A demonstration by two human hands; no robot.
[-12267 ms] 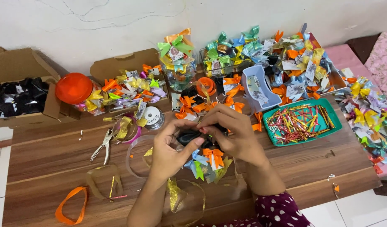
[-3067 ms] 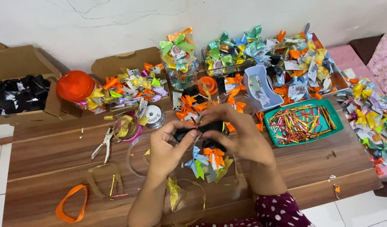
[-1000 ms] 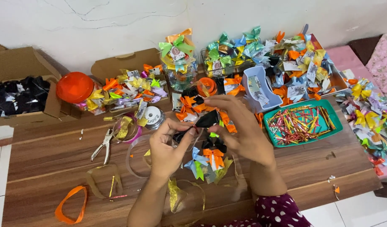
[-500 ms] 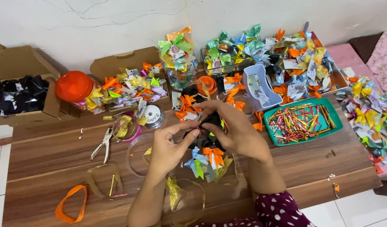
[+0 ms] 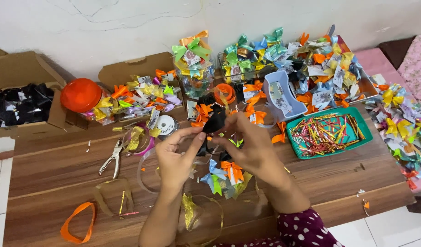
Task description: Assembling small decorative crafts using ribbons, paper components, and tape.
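Two bare hands, one small black ribbon bow, pinched above a wooden table.

Left hand and right hand: fingertips closed together on the bow from either side, held in the air in front of heaped orange ribbon bows. Bow: dark, glossy, folded into stiff loops, with a short tail hanging toward a cluster of blue, orange and green bows lying below. Risk, as judged: slick ribbon may spring from so light a pinch and unfold, or drop among the loose bows. Nearby: metal pliers, white tape roll, green tray of foil twist ties.
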